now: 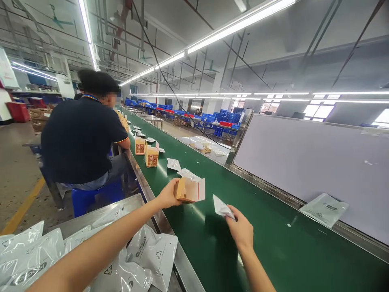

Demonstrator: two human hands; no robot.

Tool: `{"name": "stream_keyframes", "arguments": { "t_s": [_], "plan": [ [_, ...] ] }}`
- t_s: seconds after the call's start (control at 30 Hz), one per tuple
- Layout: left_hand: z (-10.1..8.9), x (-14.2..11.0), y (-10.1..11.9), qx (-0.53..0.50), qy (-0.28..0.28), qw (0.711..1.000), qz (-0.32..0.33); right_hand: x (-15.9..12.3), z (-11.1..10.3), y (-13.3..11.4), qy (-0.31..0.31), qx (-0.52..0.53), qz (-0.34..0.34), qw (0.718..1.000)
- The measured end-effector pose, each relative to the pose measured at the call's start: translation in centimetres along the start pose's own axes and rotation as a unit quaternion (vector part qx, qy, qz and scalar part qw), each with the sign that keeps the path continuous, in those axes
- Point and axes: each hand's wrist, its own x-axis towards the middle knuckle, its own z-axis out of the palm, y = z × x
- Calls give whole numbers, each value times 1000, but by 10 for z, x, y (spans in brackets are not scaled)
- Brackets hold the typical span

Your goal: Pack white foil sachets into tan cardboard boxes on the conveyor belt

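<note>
Near the middle of the frame, the left hand [168, 195] grips a small cardboard box [186, 190] by its left side, the fingers closed around that side as far as can be seen. The box is tilted over the green belt [264, 239], with its open end and a white flap with a red line toward the right. Right of it and a little lower, the right hand [242, 228] pinches a small white packet [223, 209] by its lower right end, thumb and fingers nearly together. The packet is clear of the box, its free end pointing up and left, also above the belt

Just behind the held box, two white packets [174, 164] lie on the belt, and beyond them, left of centre, stand two more boxes [152, 157]. Further boxes and packets line the belt toward the upper left, too small to count. In the lower left of the frame, shiny white bags [158, 255] with dark print are heaped on a metal table [133, 199], partly behind the left forearm. A co-worker [82, 138] in a dark shirt sits on a blue stool [91, 198] at left. On the right, a flat bag [325, 209] leans against the foot of a white board [310, 162]
</note>
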Motion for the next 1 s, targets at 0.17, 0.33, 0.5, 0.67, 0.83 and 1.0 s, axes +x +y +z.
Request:
{"name": "stream_keyframes", "arguments": {
  "t_s": [0.17,0.33,0.5,0.67,0.83,1.0],
  "plan": [
    [32,-31,31,54,-39,997,48,-42,-73,-21,274,88,-166,943],
    [67,-52,54,102,-59,989,85,-80,-85,-48,255,32,-471,844],
    [87,-68,69,140,-75,977,141,-95,-59,-41,47,65,-403,912],
    [103,-82,79,174,-98,967,156,-103,-66,-36,-305,248,-253,884],
    [116,-88,93,176,-135,972,79,-99,-50,-22,-160,270,-174,933],
    [113,-94,102,121,-287,948,71,-88,-97,30,-42,61,-277,958]
  ]
}}
